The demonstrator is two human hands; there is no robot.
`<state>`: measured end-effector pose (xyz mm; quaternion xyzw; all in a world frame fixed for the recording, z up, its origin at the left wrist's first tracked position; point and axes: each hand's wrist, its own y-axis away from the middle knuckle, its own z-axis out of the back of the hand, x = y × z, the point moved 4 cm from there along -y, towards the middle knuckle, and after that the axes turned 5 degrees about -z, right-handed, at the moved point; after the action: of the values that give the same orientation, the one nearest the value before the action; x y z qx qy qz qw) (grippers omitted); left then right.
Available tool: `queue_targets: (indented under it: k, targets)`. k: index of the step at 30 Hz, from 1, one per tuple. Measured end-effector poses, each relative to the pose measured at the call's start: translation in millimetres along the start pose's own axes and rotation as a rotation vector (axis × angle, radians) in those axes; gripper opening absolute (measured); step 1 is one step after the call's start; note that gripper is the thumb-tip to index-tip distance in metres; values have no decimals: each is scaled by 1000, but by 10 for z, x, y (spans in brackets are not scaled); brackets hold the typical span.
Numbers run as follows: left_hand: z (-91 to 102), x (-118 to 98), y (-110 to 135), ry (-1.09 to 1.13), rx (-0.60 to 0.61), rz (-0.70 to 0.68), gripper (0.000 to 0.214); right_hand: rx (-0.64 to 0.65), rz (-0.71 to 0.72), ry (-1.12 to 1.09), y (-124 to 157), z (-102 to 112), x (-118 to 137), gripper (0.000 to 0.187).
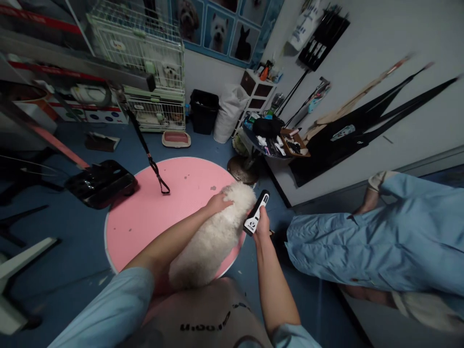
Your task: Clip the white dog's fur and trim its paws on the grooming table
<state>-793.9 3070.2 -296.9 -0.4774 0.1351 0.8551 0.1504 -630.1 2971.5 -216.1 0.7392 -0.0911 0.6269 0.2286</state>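
Resting on the white dog point(213, 232), my left hand point(218, 202) lies palm-down, fingers together and sunk a little into the coat near the animal's far end. The dog is a long, woolly, cloud-soft bundle. It lies along the right side of the round pink bench point(145, 217), its near end against my apron and its far end close to the bench's right rim.

My right hand point(263, 225) is wrapped tight round a clipper point(256, 212). It has a slim hard-plastic body, white with a black head and a black patch low on the grip. It is tilted, head up and away from me, just beside the dog's right flank and out past the bench rim. I cannot tell whether the blade touches the fur.

The bench top is smooth and matte, dotted with small pale specks, with a thin light edge. Left of the dog it lies wide and bare, apart from a black strap point(152, 164) with a loop at its end hanging over it. A glossy black tray point(99, 182) sits at the bench's left rim.

On my right, another person in a light blue smock point(380, 241) is near, between me and the pale wall, so that side is narrow. Beyond the bench, on the blue floor point(72, 270), are a wire cage point(145, 53), a black bin point(203, 111) and a low stand point(268, 137) crowded with tools.
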Motion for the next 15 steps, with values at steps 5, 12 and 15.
queue_targets:
  k: [5, 12, 15]
  targets:
    - [25, -81, 28, 2, 9, -2, 38, -24, 79, 125, -123, -163, 47, 34]
    - [32, -137, 37, -32, -5, 28, 37, 49, 106, 352, 85, -460, -109, 28]
    - [4, -130, 22, -30, 4, 36, 39, 98, 99, 407, 250, -548, -156, 29]
